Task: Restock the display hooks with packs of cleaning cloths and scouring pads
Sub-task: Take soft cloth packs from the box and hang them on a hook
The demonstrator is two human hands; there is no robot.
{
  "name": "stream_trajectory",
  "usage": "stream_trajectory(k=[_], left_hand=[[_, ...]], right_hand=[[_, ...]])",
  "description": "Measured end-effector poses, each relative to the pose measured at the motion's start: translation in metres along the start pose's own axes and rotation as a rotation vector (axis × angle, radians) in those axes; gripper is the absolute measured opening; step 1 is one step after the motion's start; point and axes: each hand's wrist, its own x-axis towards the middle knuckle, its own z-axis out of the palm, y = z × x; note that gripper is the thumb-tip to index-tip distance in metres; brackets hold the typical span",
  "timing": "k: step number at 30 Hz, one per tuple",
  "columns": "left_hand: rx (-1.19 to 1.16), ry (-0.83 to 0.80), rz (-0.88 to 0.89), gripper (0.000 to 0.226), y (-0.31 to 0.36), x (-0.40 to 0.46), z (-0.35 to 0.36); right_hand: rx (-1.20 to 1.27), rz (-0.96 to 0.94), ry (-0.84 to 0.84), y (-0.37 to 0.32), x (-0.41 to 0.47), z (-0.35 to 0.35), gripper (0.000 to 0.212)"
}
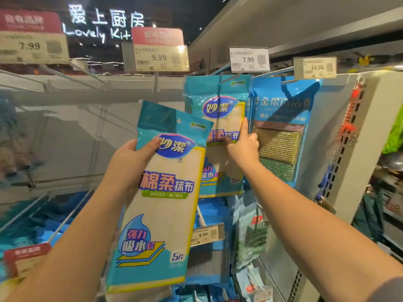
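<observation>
Store shelving is filling the whole view, white pegboard backing and metal display hooks [72,78] jutting out under price tags. Nearest in, the left hand [128,158] is gripping a pack of cleaning cloths [161,199] by its upper left edge, thumb curling across the front just beside the blue oval logo, and it is holding the pack up, tilting slightly to the right. That pack is showing a teal top with a yellow border, cream cloth behind a clear window, big blue Chinese lettering across the middle, and a water-drop graphic near the bottom with "5" marked beside it. Just beyond, the right hand [243,144] is reaching to a hanging pack [218,131] of the same design, index finger pointing straight up along its right edge, thumb pressing its front, the other fingers curling. That one is hanging from a hook beneath a 7.99 price tag [249,59]. Touching its right side, a scouring pad pack [281,127] is hanging too, blue header, gold and green glittery pads stacking inside. Further back, a 9.99 tag [156,57] is sitting above a bare hook.
</observation>
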Motion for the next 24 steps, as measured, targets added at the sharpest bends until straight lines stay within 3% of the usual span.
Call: stream_trajectory(k=[3,7,11,17,24], left_hand=[[-0.027,-0.040,-0.012,0.030,0.001,-0.003,0.008],[-0.069,-0.086,-0.004,0.028,0.004,-0.003,0.025],[-0.127,-0.149,0.007,0.025,0.010,0.001,0.052],[-0.160,-0.191,0.025,0.041,0.028,0.016,0.086],[-0.281,-0.155,0.024,0.036,0.053,0.028,0.116]], right_hand=[[-0.037,-0.108,-0.009,-0.004,-0.015,-0.029,0.083],[-0.013,-0.512,0.127,-0.029,-0.023,-0.094,0.041],[0.002,-0.745,0.190,-0.050,-0.020,-0.137,0.043],[-0.037,-0.829,0.232,-0.061,-0.008,-0.166,0.050],[-0.111,-0.834,0.209,-0.067,0.005,-0.176,0.054]])
